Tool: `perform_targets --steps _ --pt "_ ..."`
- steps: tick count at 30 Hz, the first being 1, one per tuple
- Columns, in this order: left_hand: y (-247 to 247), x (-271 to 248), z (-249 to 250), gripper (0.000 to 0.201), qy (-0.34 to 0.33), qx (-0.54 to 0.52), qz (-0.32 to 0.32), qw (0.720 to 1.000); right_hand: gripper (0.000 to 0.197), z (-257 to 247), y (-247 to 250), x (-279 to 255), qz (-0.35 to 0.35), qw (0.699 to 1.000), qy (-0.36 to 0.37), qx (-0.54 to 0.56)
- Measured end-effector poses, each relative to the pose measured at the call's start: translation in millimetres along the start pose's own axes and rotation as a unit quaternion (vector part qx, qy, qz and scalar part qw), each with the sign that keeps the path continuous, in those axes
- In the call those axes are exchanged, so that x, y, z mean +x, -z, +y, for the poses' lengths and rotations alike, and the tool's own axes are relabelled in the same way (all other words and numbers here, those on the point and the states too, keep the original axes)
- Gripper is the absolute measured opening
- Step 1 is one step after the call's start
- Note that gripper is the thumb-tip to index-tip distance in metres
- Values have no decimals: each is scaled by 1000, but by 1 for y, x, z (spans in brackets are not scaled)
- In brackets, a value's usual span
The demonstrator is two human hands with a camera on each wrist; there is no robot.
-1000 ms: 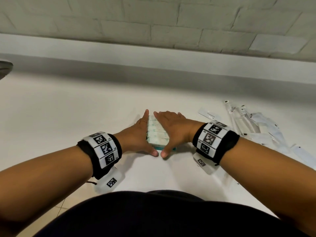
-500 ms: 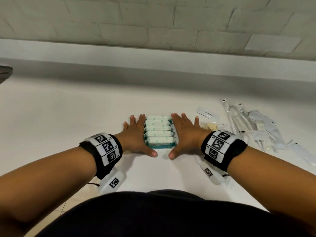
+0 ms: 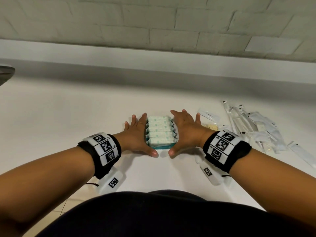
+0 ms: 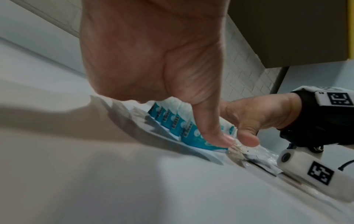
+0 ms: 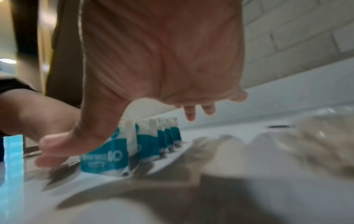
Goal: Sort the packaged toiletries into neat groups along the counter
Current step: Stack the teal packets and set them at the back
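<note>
head view: five white-and-teal wipe packets (image 3: pixel 160 132) are standing on edge in one tight row on the white table (image 3: pixel 51 127), running away from the person, directly in front of the torso. the left hand (image 3: pixel 136 135) is lying flat against the row's left side, fingers straight and slightly spread, thumb tip resting on the table at the near corner. the right hand (image 3: pixel 185 132) is mirroring it on the right side, fingers straight, thumb tip at the near right corner. both hands are bracketing the row, gripping nothing. a sachet (image 3: pixel 208 115) printed with small text is lying just right of the right hand, and a loose pile of clear-wrapped items (image 3: pixel 253 127) is sitting further right, apart from the row. marker bands (image 3: pixel 104 147) are sitting on both wrists.

left wrist view: the left hand (image 4: pixel 153 60) is showing its palm, thumb extended down and touching the nearest of the wipe packets (image 4: pixel 184 128). the right hand (image 4: pixel 254 118) is showing beyond, thumb down on the table (image 4: pixel 95 181).

right wrist view: the right hand (image 5: pixel 159 60) is open, thumb reaching toward the nearest of the wipe packets (image 5: pixel 107 157); the row is receding behind it, packets touching one another. the picture is blurred toward the right.
</note>
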State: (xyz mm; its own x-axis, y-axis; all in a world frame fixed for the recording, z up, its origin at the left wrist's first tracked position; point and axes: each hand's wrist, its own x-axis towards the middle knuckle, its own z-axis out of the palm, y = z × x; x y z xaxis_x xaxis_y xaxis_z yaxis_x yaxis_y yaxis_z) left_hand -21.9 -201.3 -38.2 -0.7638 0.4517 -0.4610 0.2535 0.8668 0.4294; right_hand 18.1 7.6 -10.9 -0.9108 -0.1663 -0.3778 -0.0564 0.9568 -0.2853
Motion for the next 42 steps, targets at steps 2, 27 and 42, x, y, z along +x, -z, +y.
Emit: perform_targets --steps 2,27,42 --pt "3 0 1 152 -20 -18 14 1000 146 -2 4 4 13 999 29 -24" --pt "55 8 35 46 69 -312 -149 936 45 11 56 35 -172 933 -57 310" --pt "43 11 29 72 98 -359 -113 921 70 19 25 7 -111 825 -182 523"
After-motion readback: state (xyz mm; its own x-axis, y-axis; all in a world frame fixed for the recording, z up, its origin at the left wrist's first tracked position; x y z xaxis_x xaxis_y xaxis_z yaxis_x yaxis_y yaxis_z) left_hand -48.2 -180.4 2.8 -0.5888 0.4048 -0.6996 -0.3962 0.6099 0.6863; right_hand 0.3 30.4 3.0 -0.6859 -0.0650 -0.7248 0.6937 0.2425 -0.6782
